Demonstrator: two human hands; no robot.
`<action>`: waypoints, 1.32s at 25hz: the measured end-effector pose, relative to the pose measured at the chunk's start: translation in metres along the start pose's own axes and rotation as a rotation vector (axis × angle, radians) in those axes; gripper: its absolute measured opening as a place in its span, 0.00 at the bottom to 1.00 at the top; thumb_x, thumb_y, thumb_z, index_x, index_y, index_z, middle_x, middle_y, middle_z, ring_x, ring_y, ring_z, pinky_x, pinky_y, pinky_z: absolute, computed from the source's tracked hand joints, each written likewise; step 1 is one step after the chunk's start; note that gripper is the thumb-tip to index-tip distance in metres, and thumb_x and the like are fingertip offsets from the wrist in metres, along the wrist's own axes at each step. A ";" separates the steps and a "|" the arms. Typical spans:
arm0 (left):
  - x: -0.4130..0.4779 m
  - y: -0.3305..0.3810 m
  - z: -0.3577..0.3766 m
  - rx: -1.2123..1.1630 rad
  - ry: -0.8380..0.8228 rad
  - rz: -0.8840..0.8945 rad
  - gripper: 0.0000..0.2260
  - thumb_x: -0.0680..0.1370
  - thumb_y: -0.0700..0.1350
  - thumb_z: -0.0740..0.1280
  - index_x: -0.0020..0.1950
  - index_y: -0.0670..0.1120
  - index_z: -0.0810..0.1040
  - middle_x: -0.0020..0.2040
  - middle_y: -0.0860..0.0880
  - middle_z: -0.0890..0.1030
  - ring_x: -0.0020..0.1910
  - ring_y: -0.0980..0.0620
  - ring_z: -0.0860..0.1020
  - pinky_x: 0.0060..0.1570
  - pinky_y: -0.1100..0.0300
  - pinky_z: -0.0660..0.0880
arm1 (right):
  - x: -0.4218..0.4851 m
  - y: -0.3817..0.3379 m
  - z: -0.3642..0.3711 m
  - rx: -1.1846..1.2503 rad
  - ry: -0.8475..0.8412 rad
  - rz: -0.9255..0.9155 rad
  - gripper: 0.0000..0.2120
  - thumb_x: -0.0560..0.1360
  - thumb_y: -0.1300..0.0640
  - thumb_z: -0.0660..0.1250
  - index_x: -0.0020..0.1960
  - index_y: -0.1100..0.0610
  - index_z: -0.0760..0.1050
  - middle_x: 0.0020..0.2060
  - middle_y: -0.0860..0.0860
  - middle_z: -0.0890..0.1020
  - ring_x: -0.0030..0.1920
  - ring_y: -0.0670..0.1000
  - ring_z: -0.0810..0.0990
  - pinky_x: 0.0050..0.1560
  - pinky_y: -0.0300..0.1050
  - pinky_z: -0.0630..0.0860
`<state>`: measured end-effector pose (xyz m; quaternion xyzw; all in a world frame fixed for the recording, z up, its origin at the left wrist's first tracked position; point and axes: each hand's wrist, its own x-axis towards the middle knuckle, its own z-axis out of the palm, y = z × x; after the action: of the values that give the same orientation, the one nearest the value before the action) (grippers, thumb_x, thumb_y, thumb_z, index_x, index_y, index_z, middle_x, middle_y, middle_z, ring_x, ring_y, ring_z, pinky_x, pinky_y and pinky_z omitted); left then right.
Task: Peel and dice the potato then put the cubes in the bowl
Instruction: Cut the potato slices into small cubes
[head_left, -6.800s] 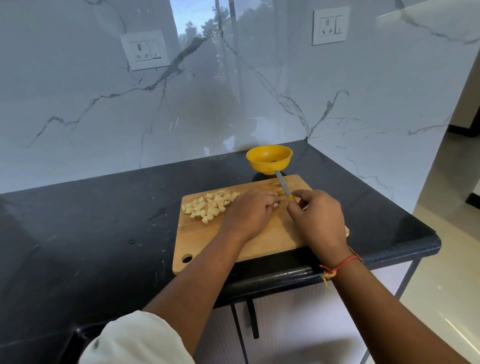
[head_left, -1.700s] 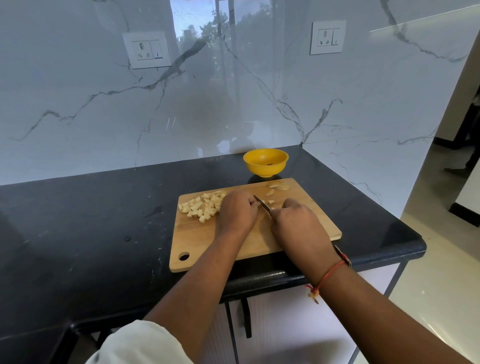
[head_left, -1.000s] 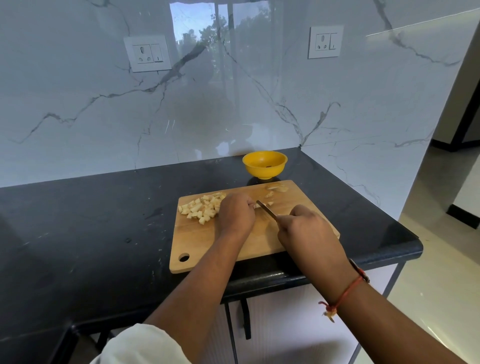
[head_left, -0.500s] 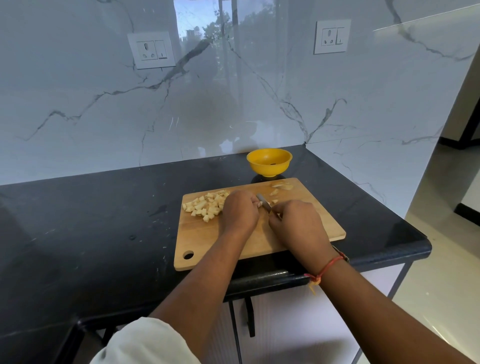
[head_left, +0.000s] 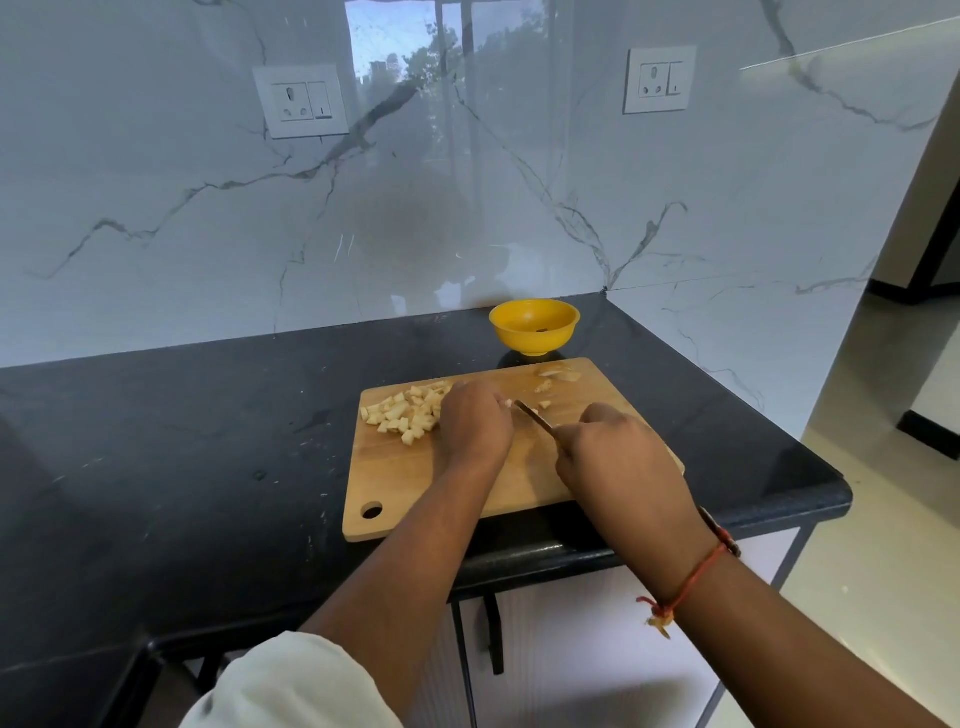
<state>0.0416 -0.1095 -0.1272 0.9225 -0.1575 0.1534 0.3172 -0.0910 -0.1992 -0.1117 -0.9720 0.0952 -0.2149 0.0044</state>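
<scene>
A wooden cutting board (head_left: 415, 483) lies on the black counter. A pile of pale potato cubes (head_left: 402, 413) sits on its far left part. My left hand (head_left: 475, 421) is curled over a small potato piece (head_left: 508, 403), mostly hidden under the fingers. My right hand (head_left: 608, 452) grips a small knife (head_left: 532, 415), its blade pointing left to the piece. A few potato scraps (head_left: 558, 375) lie at the board's far right corner. Behind the board stands the yellow bowl (head_left: 534, 326).
The black counter (head_left: 182, 441) ends at a rounded front edge and a right edge near my right arm. A marble wall with two socket plates (head_left: 300, 101) rises behind. Tiled floor lies to the right.
My right hand has pulled back to the right with the knife, so more of the blade shows than half a second ago. My left hand stays on the potato piece.
</scene>
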 end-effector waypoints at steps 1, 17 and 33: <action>0.001 -0.001 0.001 0.000 0.014 -0.009 0.07 0.80 0.43 0.67 0.45 0.45 0.84 0.44 0.48 0.81 0.46 0.51 0.78 0.42 0.59 0.72 | -0.002 0.000 -0.002 -0.014 0.051 0.011 0.11 0.79 0.58 0.63 0.54 0.51 0.83 0.39 0.50 0.72 0.36 0.50 0.72 0.36 0.41 0.71; 0.008 -0.003 0.006 0.045 -0.408 0.603 0.16 0.82 0.38 0.61 0.67 0.49 0.80 0.70 0.52 0.77 0.70 0.53 0.72 0.69 0.52 0.70 | 0.018 0.024 0.027 0.663 0.361 0.453 0.13 0.77 0.51 0.68 0.58 0.54 0.84 0.44 0.49 0.84 0.39 0.45 0.79 0.34 0.31 0.68; 0.034 0.019 0.008 0.282 -0.227 0.425 0.11 0.83 0.51 0.63 0.57 0.49 0.83 0.53 0.50 0.79 0.54 0.47 0.74 0.52 0.49 0.73 | 0.018 0.023 0.028 0.654 0.344 0.483 0.12 0.78 0.52 0.67 0.58 0.54 0.84 0.42 0.49 0.82 0.37 0.44 0.78 0.32 0.31 0.68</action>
<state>0.0662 -0.1354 -0.1104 0.9151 -0.3591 0.1325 0.1266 -0.0678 -0.2262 -0.1306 -0.8195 0.2460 -0.3851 0.3460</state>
